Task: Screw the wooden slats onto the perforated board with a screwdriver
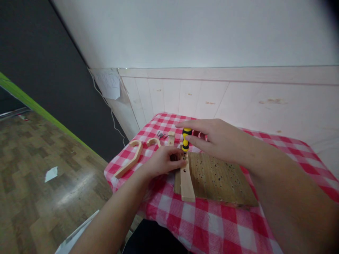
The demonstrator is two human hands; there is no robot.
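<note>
My right hand grips a yellow and black screwdriver held upright, its tip down on a light wooden strip. The strip lies along the left edge of a brown wooden board with several small holes. My left hand pinches at the strip's far end, right beside the screwdriver tip; what its fingers pinch is too small to make out. All of this rests on a table with a red and white checked cloth.
Two curved wooden hook pieces lie on the cloth to the left. A short wooden piece and a small pile of dark screws sit behind them. A pale panelled wall runs close behind the table. Wood floor lies to the left.
</note>
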